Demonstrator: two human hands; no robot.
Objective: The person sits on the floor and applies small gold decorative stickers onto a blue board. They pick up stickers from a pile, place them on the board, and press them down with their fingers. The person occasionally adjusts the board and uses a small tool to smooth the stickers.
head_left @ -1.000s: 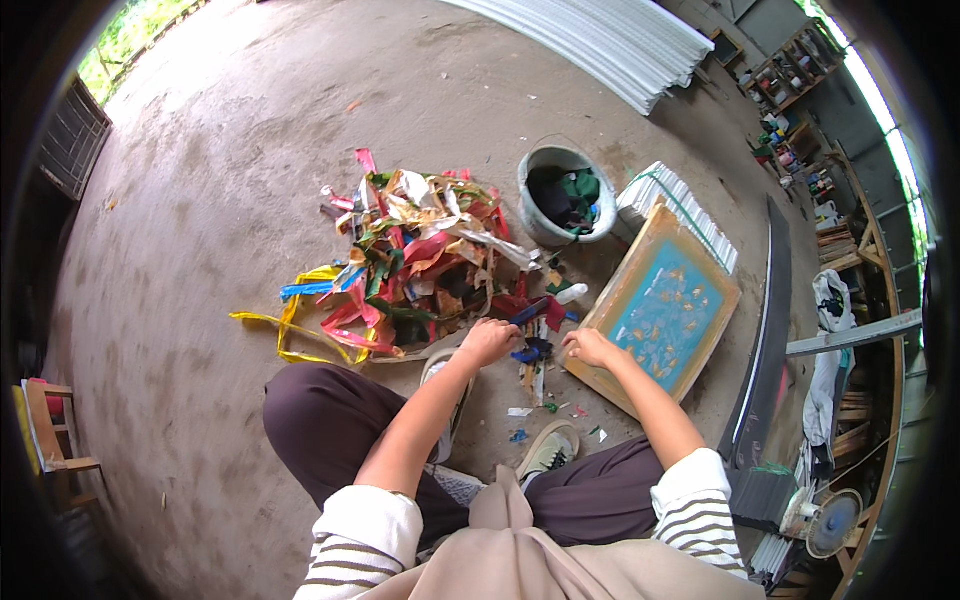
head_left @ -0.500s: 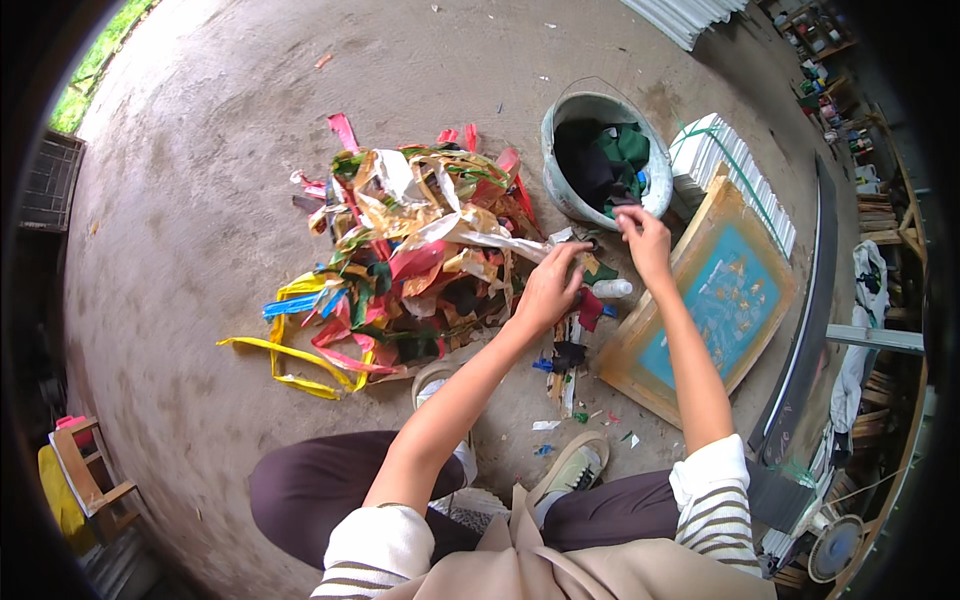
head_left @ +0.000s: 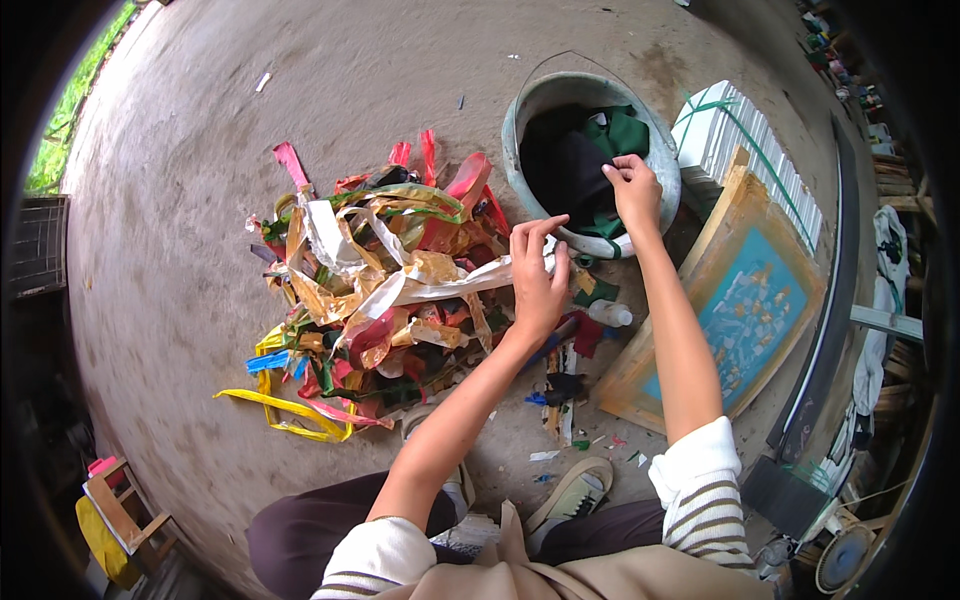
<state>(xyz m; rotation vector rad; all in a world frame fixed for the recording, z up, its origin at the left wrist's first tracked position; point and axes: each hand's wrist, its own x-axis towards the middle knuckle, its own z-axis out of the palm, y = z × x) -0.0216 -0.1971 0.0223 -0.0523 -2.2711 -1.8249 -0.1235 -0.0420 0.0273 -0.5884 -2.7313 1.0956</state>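
A heap of coloured paper and plastic strips (head_left: 380,280) lies on the concrete floor. My left hand (head_left: 537,275) grips a long white strip (head_left: 450,290) at the heap's right edge. Just beyond stands a grey metal bucket (head_left: 530,110) holding dark and green cloth (head_left: 620,135). My right hand (head_left: 632,190) reaches over the bucket's near rim, its fingers pinched on the dark cloth inside.
A wooden frame with a blue screen (head_left: 745,300) lies to the right, next to a strapped stack of white sheets (head_left: 740,140). A small white bottle (head_left: 610,315) and scraps lie near my shoe (head_left: 570,495). A wooden stool (head_left: 125,510) stands at lower left.
Both hands have moved forward from near my knees, the left to the heap's right edge, the right to the bucket. The view has tipped forward, closer to the heap.
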